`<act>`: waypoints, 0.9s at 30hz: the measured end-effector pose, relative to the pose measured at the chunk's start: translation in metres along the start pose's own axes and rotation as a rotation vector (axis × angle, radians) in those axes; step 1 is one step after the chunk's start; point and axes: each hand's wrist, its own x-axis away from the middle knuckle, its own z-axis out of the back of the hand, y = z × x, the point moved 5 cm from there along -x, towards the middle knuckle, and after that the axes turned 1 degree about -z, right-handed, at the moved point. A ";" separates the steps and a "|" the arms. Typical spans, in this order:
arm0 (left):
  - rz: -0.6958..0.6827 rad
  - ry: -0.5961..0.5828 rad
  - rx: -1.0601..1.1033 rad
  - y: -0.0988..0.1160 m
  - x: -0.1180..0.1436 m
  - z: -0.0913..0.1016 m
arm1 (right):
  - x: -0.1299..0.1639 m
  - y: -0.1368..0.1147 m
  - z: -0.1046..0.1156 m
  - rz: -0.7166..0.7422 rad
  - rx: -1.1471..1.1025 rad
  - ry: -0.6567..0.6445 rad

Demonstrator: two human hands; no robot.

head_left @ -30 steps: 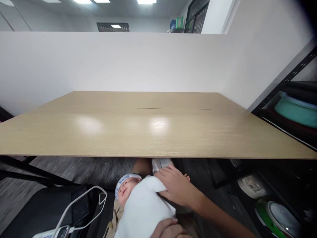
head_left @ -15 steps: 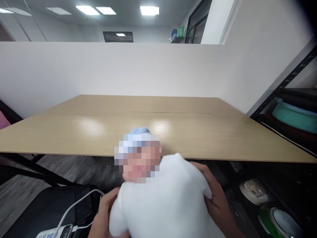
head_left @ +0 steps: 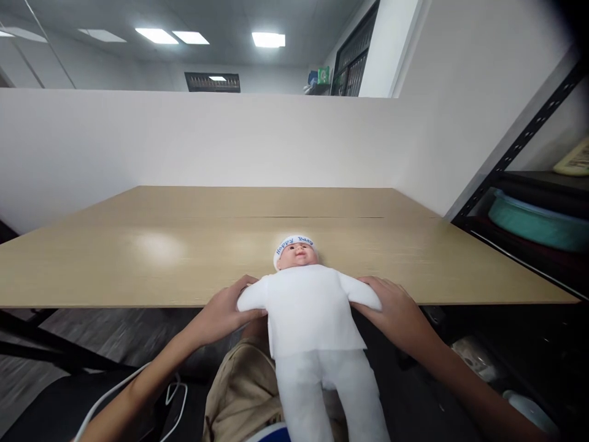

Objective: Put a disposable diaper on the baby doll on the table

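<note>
Doll (head_left: 309, 307) lies face up, head and shoulders on the near edge of the wooden surface (head_left: 184, 252), legs hanging off toward my lap. My left hand (head_left: 225, 310) is clamped on its left-side arm, my right hand (head_left: 391, 310) on the other. Doll wears a white suit and a lettered headband.

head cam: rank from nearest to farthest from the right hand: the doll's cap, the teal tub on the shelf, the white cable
From the right hand, gripping the doll's arm:
1. doll's cap, just up-left, on the table.
2. teal tub, right side, on the black shelf.
3. white cable, far left, down by the left forearm.
</note>
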 end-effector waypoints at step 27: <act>-0.032 0.280 -0.598 -0.126 -0.261 0.091 | -0.270 0.085 -0.089 -0.036 0.038 0.088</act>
